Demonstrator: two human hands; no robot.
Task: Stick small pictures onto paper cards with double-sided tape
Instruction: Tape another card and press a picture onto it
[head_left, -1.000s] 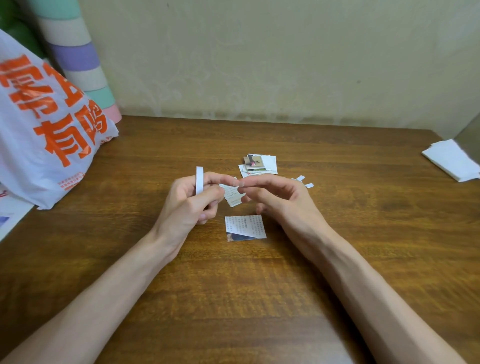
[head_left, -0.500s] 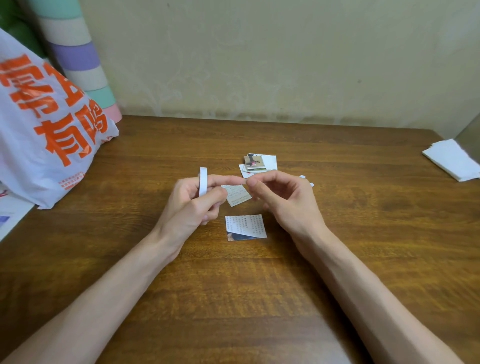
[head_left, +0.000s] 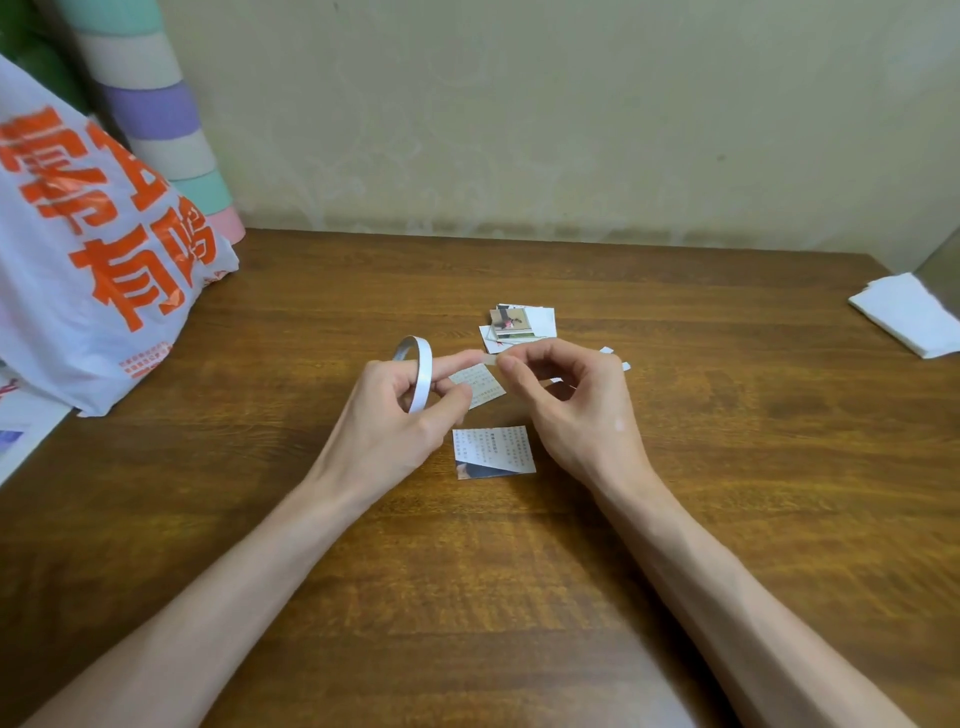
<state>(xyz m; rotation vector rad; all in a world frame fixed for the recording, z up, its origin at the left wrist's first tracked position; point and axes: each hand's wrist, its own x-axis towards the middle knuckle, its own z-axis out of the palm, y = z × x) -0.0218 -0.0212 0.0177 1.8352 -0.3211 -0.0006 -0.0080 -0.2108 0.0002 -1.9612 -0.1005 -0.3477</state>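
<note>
left hand (head_left: 395, 415) grips tape roll (head_left: 415, 379) and small paper (head_left: 478, 384); right hand (head_left: 576, 410) beside roll pinches tape end (head_left: 492, 358). Pull crooked, sticky end could fold onto itself.

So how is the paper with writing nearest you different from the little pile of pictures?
The nearest paper with writing shows printed text; the pile of pictures shows a colour photo on top. The paper with writing lies closer to the camera; the pile of pictures sits farther back. Both lie on the wooden table, untouched.
</note>
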